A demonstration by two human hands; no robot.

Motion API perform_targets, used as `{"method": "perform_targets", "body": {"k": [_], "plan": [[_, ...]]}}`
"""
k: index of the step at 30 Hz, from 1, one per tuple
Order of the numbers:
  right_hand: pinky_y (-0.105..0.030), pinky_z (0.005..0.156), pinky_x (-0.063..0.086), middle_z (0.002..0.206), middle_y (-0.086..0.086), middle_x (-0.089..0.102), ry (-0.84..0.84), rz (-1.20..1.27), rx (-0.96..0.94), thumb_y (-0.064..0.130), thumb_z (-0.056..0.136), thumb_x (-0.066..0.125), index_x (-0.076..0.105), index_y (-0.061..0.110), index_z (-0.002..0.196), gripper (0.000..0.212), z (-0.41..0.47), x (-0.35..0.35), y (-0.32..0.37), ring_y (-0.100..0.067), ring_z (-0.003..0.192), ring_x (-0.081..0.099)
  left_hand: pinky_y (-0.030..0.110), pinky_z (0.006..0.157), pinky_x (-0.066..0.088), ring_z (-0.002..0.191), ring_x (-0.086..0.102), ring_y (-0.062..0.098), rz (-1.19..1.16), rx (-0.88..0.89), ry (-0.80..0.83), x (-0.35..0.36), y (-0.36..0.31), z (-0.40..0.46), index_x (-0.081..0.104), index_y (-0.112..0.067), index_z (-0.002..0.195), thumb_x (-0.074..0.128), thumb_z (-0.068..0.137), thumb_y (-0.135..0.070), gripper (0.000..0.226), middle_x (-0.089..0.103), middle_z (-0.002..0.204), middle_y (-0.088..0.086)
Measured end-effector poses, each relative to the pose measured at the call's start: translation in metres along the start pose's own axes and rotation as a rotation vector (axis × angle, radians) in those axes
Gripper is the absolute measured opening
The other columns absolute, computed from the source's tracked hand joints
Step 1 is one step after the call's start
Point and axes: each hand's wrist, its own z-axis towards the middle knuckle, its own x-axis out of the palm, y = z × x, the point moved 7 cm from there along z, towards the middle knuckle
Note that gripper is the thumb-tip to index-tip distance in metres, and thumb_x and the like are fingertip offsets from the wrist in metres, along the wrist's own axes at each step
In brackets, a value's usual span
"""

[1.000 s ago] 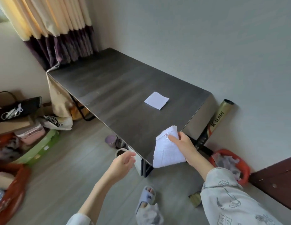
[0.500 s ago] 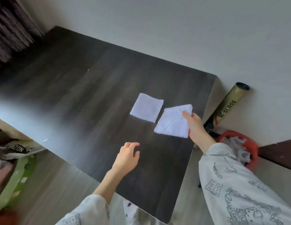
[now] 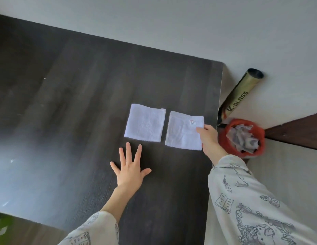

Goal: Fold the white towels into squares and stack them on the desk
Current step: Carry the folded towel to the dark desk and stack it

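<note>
My right hand [image 3: 210, 140] has its grip on the right towel [image 3: 183, 132]: the fingers are curled over that towel's right edge near the far corner, pinching the cloth just beside a small red-printed label [image 3: 192, 122]. My left hand [image 3: 130, 167] has no grip on anything; it is spread wide, fingers straight and apart, palm down on the desk [image 3: 65, 112], with its fingertips just short of the near edge of the left towel [image 3: 145, 123].

Both white towels lie flat on the dark wood-grain desk as folded squares, side by side and not stacked. A narrow strip of desk shows between them, so they are just beside each other without touching. The right towel sits close to the right edge of the desk, slightly nearer to me than the left one. I cannot tell how many layers each fold has.

My sleeves [image 3: 246, 206] are pale cloth printed with dark line drawings.

Beyond the right edge of the desk, on the floor, stands a red basket [image 3: 225, 137] holding crumpled grey material. Just behind it a gold tube [image 3: 240, 96] marked K-GLASS leans against the pale wall [image 3: 171, 23]. A dark brown panel [image 3: 295, 133] runs along the right.
</note>
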Motion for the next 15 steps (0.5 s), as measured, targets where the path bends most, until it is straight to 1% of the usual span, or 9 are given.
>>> {"method": "perform_targets", "body": {"k": [2,3,4,6,7,10,12,13,15], "plan": [[-0.039,0.085,0.047,0.113,-0.01,0.059,-0.026,0.022,-0.036,0.008,0.089,0.047,0.053,0.017,0.097,0.014,-0.004,-0.003,0.004,-0.028,0.101,0.056,0.063,0.109,0.004,0.14,-0.023,0.031,0.011,-0.006,0.013,-0.001,0.0,0.002,-0.015,-0.032,0.145,0.042,0.09,-0.053,0.081,-0.026,0.153,0.005],[-0.036,0.082,0.046,0.114,-0.008,0.059,-0.033,0.021,-0.056,0.009,0.089,0.047,0.055,0.018,0.101,0.017,-0.006,-0.005,0.006,-0.025,0.099,0.055,0.063,0.109,0.005,0.14,-0.022,0.032,0.016,-0.007,0.021,-0.001,0.0,0.002,-0.015,-0.033,0.145,0.042,0.09,-0.053,0.081,-0.026,0.153,0.005],[-0.035,0.082,0.044,0.116,-0.006,0.057,-0.035,0.017,-0.075,0.01,0.09,0.047,0.055,0.017,0.11,0.023,-0.009,-0.008,0.007,-0.023,0.1,0.053,0.063,0.108,0.006,0.14,-0.022,0.032,0.023,-0.005,0.027,-0.001,0.0,0.003,-0.015,-0.033,0.145,0.042,0.09,-0.054,0.081,-0.026,0.153,0.005],[-0.033,0.088,0.045,0.124,-0.003,0.054,-0.031,-0.002,-0.093,0.015,0.091,0.05,0.046,0.015,0.133,0.042,-0.018,-0.015,0.002,-0.022,0.111,0.052,0.064,0.108,0.007,0.14,-0.022,0.033,0.031,0.003,0.045,0.0,-0.002,0.004,-0.016,-0.032,0.145,0.04,0.09,-0.055,0.081,-0.027,0.152,0.006],[-0.034,0.093,0.046,0.13,-0.003,0.052,-0.028,-0.019,-0.098,0.018,0.092,0.051,0.041,0.016,0.138,0.047,-0.025,-0.02,-0.004,-0.023,0.116,0.051,0.064,0.108,0.008,0.14,-0.021,0.033,0.041,0.01,0.054,0.0,-0.002,0.004,-0.016,-0.032,0.145,0.039,0.091,-0.056,0.081,-0.027,0.152,0.006],[-0.041,0.102,0.043,0.135,-0.004,0.05,-0.009,-0.061,-0.11,0.023,0.095,0.05,0.04,0.018,0.138,0.045,-0.056,-0.041,-0.032,-0.023,0.121,0.049,0.062,0.108,0.014,0.141,-0.016,0.034,0.082,0.051,0.079,-0.007,0.001,0.002,-0.01,-0.029,0.147,0.039,0.093,-0.05,0.075,-0.021,0.154,0.007],[-0.04,0.101,0.045,0.129,-0.005,0.054,0.001,-0.027,-0.138,0.022,0.095,0.049,0.045,0.017,0.134,0.039,-0.083,-0.06,-0.052,-0.021,0.117,0.053,0.054,0.111,0.018,0.143,-0.005,0.033,-0.003,0.08,0.119,-0.013,0.002,-0.004,0.008,-0.02,0.148,0.042,0.096,-0.036,0.064,-0.006,0.156,0.01],[-0.039,0.099,0.046,0.125,-0.006,0.056,-0.007,0.002,-0.146,0.02,0.095,0.05,0.047,0.016,0.131,0.037,-0.097,-0.073,-0.062,-0.02,0.112,0.056,0.048,0.112,0.022,0.143,0.006,0.032,-0.066,0.101,0.126,-0.016,-0.001,-0.01,0.019,-0.015,0.146,0.042,0.096,-0.032,0.058,0.006,0.156,0.012],[-0.035,0.093,0.05,0.119,-0.008,0.06,-0.025,0.07,-0.139,0.017,0.094,0.051,0.05,0.014,0.127,0.033,-0.128,-0.1,-0.085,-0.018,0.102,0.06,0.038,0.108,0.032,0.135,0.033,0.027,-0.154,0.179,0.106,-0.019,-0.02,-0.035,0.034,-0.012,0.14,0.044,0.096,-0.027,0.048,0.033,0.148,0.011]]}}
